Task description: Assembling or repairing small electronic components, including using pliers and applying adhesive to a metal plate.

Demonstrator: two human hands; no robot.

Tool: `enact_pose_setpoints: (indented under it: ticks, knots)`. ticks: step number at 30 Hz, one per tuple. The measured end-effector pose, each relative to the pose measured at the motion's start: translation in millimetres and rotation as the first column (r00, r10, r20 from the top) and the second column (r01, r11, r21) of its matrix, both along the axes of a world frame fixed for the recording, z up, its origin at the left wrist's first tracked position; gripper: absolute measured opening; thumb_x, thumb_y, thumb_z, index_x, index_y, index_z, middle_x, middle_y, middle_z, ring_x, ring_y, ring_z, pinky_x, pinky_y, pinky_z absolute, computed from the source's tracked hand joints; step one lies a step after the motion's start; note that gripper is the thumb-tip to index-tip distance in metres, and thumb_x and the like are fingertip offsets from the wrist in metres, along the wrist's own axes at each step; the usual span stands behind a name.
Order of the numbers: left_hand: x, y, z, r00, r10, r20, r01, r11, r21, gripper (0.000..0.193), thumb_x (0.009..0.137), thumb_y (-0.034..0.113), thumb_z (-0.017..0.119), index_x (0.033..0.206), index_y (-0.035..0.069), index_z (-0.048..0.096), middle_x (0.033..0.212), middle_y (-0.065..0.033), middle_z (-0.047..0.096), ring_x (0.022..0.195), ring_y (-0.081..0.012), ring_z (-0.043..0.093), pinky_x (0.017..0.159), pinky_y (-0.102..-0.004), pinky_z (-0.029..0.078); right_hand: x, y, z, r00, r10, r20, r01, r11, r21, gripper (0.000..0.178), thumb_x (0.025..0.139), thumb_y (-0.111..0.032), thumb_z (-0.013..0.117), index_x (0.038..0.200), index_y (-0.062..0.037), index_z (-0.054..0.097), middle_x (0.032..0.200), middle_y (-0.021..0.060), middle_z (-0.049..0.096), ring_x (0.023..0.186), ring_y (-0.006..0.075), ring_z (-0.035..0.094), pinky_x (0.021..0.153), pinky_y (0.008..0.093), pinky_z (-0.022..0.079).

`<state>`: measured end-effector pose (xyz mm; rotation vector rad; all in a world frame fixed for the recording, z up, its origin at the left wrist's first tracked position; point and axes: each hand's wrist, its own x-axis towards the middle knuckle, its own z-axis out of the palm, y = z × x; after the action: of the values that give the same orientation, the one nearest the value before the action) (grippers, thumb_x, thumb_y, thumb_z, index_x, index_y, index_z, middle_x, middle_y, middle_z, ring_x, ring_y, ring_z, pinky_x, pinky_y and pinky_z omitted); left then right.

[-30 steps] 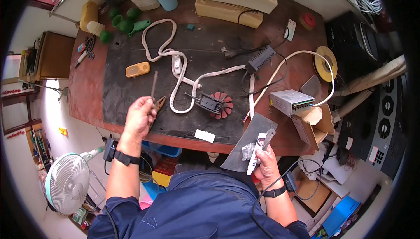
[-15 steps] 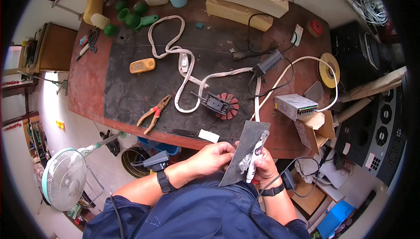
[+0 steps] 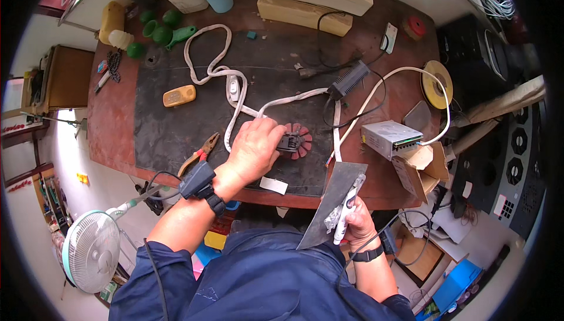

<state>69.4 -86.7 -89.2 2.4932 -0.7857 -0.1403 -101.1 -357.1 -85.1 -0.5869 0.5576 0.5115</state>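
Note:
My left hand [image 3: 254, 149] reaches over the table, its fingers curled round the left end of a black holder [image 3: 289, 141]; the fingertips are partly hidden. A round red finned wheel [image 3: 303, 141] sits against that holder's right side. Close to my body, my right hand [image 3: 359, 227] grips a slim white tube [image 3: 342, 221] with crumpled clear plastic on it, together with a stiff dark grey sheet [image 3: 330, 200]. The sheet stands tilted, hiding some of the fingers. Pliers [image 3: 200, 155] with red and tan handles lie left of my left hand, partly behind the wrist device.
A white cord [image 3: 211, 72] with a switch loops across the black mat. Behind it lies a yellow meter-like device [image 3: 179, 95]. A black adapter [image 3: 350, 80], a metal power supply [image 3: 385, 136] and an open cardboard box [image 3: 432, 171] are rightward. A white fan [image 3: 91, 244] stands lower left.
My left hand has left the grey sheet and moved forward to the black holder. My right hand keeps the sheet and tube in nearly the same place. The view has shifted slightly.

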Motion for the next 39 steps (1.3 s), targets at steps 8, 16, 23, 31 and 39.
enact_pose_setpoints:
  ticks: [8, 16, 23, 31, 39]
  knots:
    - [-11, 13, 25, 0.611, 0.084, -0.787, -0.58, 0.725, -0.373, 0.046, 0.085, 0.021, 0.075, 0.12, 0.0, 0.053, 0.109, -0.0098, 0.062, 0.099, -0.0159, 0.061, 0.089, -0.0307, 0.049, 8, 1, 6, 1.0, -0.002, -0.016, 0.002, 1.0, 0.029, 0.075, 0.069, -0.02, 0.086, 0.13, 0.0045, 0.051, 0.121, 0.0186, 0.064, 0.105, 0.0272, 0.067, 0.092, 0.0377, 0.055]
    - [-79, -18, 36, 0.008, -0.466, -0.885, -0.794, 0.535, -0.289, 0.037, 0.096, 0.014, 0.062, 0.129, -0.001, 0.053, 0.116, -0.005, 0.064, 0.105, -0.0111, 0.06, 0.093, -0.0291, 0.049, 24, 20, 14, 0.996, 0.069, -0.05, -0.068, 0.998, 0.012, 0.063, 0.073, -0.02, 0.083, 0.124, 0.002, 0.055, 0.109, 0.0134, 0.068, 0.097, 0.0254, 0.069, 0.088, 0.0384, 0.057]
    - [-88, -34, 42, 0.094, -0.464, -0.881, -0.765, 0.533, -0.362, 0.033, 0.1, 0.016, 0.057, 0.129, -0.001, 0.055, 0.115, -0.0027, 0.063, 0.106, -0.009, 0.056, 0.096, -0.0281, 0.046, 23, 19, 15, 0.999, 0.018, -0.031, -0.018, 1.0, 0.014, 0.071, 0.072, -0.024, 0.084, 0.13, 0.0019, 0.051, 0.112, 0.0134, 0.067, 0.099, 0.0245, 0.069, 0.09, 0.0387, 0.057]
    - [-83, -41, 40, 0.068, -0.419, -0.906, -0.728, 0.6, -0.332, 0.03, 0.1, 0.015, 0.059, 0.125, -0.001, 0.057, 0.112, -0.0042, 0.064, 0.102, -0.009, 0.058, 0.09, -0.0282, 0.048, 21, 12, 18, 1.0, -0.026, -0.016, 0.027, 0.994, 0.104, 0.071, 0.071, -0.018, 0.084, 0.13, 0.002, 0.051, 0.114, 0.0125, 0.066, 0.101, 0.0246, 0.068, 0.09, 0.0382, 0.056]
    - [-53, -40, 49, 0.286, -0.315, -0.905, -0.256, 0.885, -0.389, 0.038, 0.092, 0.021, 0.07, 0.118, -0.004, 0.059, 0.106, -0.0145, 0.07, 0.097, -0.0183, 0.068, 0.082, -0.0343, 0.054, 27, 1, 26, 0.989, 0.15, -0.007, -0.149, 0.984, 0.101, 0.069, 0.067, -0.02, 0.085, 0.124, 0.0056, 0.056, 0.112, 0.0128, 0.067, 0.098, 0.0244, 0.069, 0.089, 0.0372, 0.056]
